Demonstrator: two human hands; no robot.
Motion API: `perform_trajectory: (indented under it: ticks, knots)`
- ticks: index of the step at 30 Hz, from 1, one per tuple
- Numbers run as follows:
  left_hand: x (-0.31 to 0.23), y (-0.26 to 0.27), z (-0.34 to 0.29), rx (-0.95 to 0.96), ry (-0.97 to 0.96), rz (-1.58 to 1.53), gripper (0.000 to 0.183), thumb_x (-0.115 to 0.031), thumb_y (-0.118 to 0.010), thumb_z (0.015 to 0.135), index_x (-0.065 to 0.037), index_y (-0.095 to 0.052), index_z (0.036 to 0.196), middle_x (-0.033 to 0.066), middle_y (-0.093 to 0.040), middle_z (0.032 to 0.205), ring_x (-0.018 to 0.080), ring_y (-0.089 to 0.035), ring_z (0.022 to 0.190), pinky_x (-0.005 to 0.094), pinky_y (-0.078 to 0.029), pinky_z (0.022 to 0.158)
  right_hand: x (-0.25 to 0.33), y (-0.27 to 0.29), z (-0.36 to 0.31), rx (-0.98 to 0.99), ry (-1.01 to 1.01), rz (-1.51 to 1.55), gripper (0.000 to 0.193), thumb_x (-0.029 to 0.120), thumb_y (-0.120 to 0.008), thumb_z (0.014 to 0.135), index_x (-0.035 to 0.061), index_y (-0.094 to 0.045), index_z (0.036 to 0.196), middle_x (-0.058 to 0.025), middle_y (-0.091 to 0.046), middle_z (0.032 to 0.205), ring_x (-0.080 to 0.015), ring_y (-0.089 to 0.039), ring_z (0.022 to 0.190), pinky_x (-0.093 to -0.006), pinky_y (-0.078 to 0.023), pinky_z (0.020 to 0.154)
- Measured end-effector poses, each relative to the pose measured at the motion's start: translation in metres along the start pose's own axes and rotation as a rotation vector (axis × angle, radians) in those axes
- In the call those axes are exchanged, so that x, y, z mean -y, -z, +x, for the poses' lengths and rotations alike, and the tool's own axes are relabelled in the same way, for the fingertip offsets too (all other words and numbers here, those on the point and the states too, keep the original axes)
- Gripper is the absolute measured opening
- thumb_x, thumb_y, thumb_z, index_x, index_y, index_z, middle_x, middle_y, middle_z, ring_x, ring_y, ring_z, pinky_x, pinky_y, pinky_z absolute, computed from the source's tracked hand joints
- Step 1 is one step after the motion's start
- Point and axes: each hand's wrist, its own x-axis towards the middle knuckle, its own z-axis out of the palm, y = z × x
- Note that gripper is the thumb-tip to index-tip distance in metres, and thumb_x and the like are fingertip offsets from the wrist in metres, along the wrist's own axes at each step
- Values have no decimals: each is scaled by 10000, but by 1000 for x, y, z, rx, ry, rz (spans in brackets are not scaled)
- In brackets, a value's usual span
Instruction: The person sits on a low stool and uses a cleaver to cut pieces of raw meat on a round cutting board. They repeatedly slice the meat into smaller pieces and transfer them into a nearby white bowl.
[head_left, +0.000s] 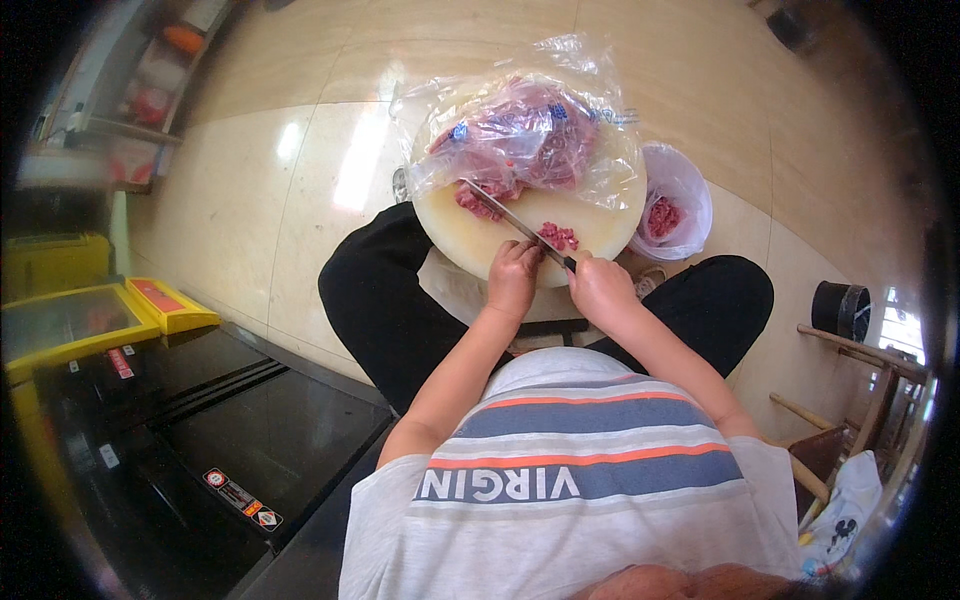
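Note:
My right hand (603, 287) grips a knife (520, 221), its long blade slanting up and left across a round, pale cutting board (460, 245). Right beside the blade near the board's close edge, my left hand (513, 273) is closed with its fingertips curled down; whatever is under them is hidden. A small heap of diced red meat (558, 236) lies to the right of the blade. More cut meat (478, 203) sits around the knife's far end. Behind it, a large piece of raw meat (545, 130) rests in a clear plastic bag (612, 160) spread over the board.
A white bucket (687, 165) with a liner and some cut meat inside stands against the board's right side. My knees flank the board. Black cabinet-like equipment (250, 420) with a yellow-framed part is at left; a wooden chair (880, 400) stands at right. The floor is tiled.

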Motion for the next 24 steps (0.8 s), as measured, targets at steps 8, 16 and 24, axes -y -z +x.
perform_trajectory:
  ticks: [8, 16, 24]
  knots:
    - [2, 4, -3, 16, -70, 133, 172, -36, -634, 740, -41, -661, 910, 102, -658, 911, 282, -580, 821, 367, -493, 745, -18, 15, -7, -4, -43, 0, 237, 230, -618, 843, -6, -591, 843, -244, -631, 716, -420, -634, 701, -516, -495, 642]
    - [-9, -8, 9, -15, 244, -137, 246, -26, -670, 710, -30, -650, 955, 111, -645, 912, 307, -597, 855, 379, -497, 751, -23, 22, -15, -114, 12, -66, 248, 251, -589, 870, 11, -574, 808, -220, -626, 660, -402, -635, 639, -501, -507, 606]
    - [7, -10, 4, -92, 155, -53, 205, -29, -688, 698, -61, -696, 901, 87, -650, 868, 298, -604, 852, 386, -502, 726, -20, 30, -25, -108, -9, -32, 226, 236, -602, 861, 13, -574, 835, -226, -629, 670, -408, -630, 651, -503, -500, 621]
